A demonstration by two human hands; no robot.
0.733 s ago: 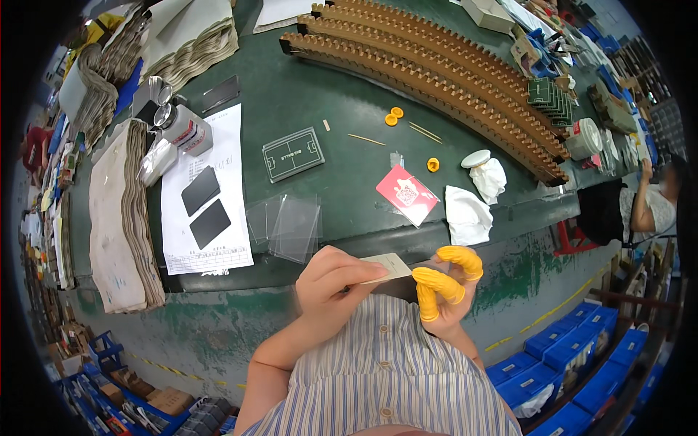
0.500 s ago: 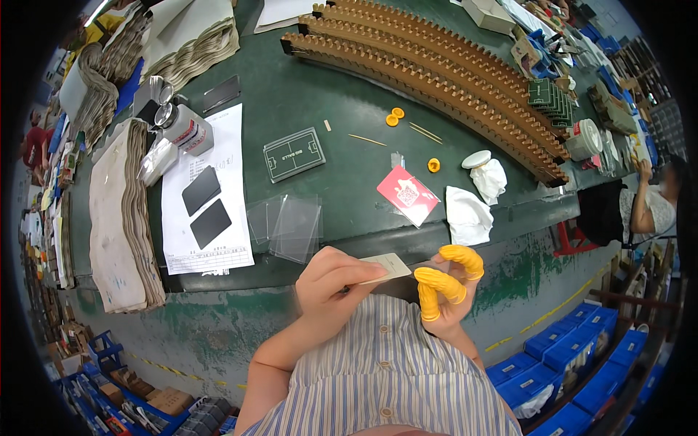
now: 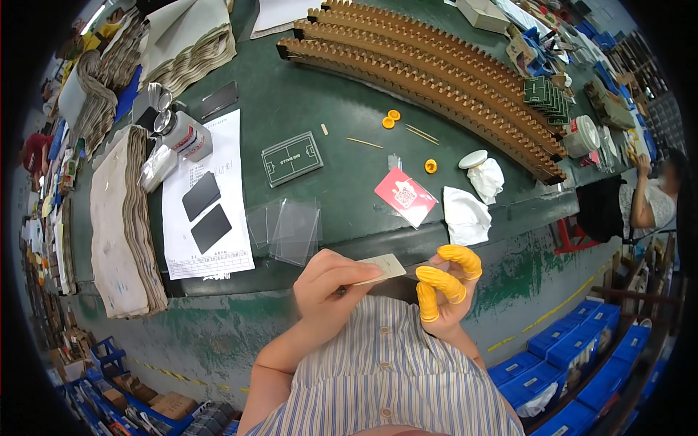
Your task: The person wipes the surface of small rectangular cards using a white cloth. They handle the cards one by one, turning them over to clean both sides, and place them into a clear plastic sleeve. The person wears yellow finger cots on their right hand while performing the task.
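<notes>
Close to my body, at the table's front edge, my left hand pinches a pale cream card between thumb and fingers. To its right is my right hand, with yellow finger cots on several fingertips. Its fingers are closed on what looks like a thin clear plastic sheet, mostly hidden by the fingers and hard to see. The card's right end lies close to the yellow fingertips. Beyond my hands are loose clear plastic sheets and a red-and-white card.
A green box with white lines, spare finger cots, thin sticks and crumpled white cloths lie on the table. Notched wooden racks run across the back. At left stand a metal-topped bottle and black cards on paper.
The view has shifted slightly, so the table items sit a little differently in it. My left hand's card has tilted slightly; both hands keep their hold.
</notes>
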